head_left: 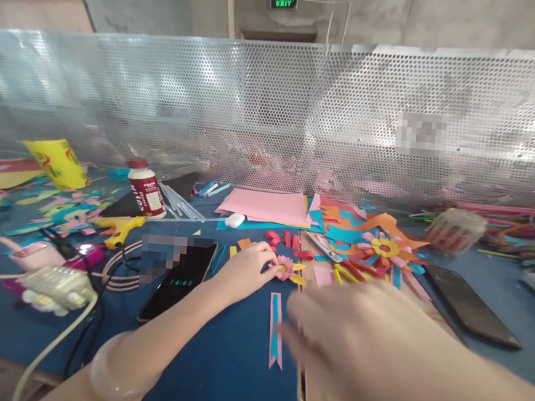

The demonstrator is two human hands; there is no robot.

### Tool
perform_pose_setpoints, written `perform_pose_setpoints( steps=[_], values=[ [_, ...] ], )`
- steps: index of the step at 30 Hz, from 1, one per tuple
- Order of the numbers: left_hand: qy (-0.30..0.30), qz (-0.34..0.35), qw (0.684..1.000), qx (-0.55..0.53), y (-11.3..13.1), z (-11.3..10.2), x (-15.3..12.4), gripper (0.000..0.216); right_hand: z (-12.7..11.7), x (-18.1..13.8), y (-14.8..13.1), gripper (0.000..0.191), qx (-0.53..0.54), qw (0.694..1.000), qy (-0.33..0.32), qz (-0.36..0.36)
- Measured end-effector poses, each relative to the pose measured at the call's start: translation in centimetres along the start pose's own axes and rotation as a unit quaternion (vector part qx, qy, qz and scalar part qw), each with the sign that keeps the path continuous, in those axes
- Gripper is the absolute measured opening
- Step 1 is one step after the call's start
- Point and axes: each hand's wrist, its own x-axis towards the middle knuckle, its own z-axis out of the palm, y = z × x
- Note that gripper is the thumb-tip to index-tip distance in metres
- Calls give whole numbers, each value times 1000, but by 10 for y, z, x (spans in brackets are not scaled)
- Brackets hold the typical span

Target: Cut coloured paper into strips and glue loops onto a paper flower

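Note:
My left hand (246, 270) rests on the blue table, its fingertips pinched on a small pink paper flower (284, 268) with a yellow centre and yellow petals beside it. My right hand (332, 326) hovers close to the camera, smeared by motion, so its fingers cannot be made out. Just left of it lies a pink and blue paper strip (275, 328). A larger multicoloured paper flower (385, 250) sits further right, with scissors (323, 247) and red paper scraps (287, 239) near it.
A phone (178, 280) lies left of my left hand, another dark phone (470, 306) at the right. Pink paper sheets (267, 205), a glue bottle (146, 188), a yellow glue gun (119, 227), cables and a tape roll (454, 231) crowd the table before a perforated metal screen (274, 114).

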Motion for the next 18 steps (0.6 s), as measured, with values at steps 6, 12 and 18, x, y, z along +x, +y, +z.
perform_pose_setpoints(
  steps=[6,12,18],
  values=[
    [-2,-16,1000,-3,2,-2,-1,22,32,63,100,26,-142,987,-11,70],
    [17,-54,998,-34,2,0,-1,21,63,72,140,12,-106,991,15,76],
    [-8,-145,955,-257,8,-2,3,29,42,47,93,7,-71,994,86,-14]
  ],
)
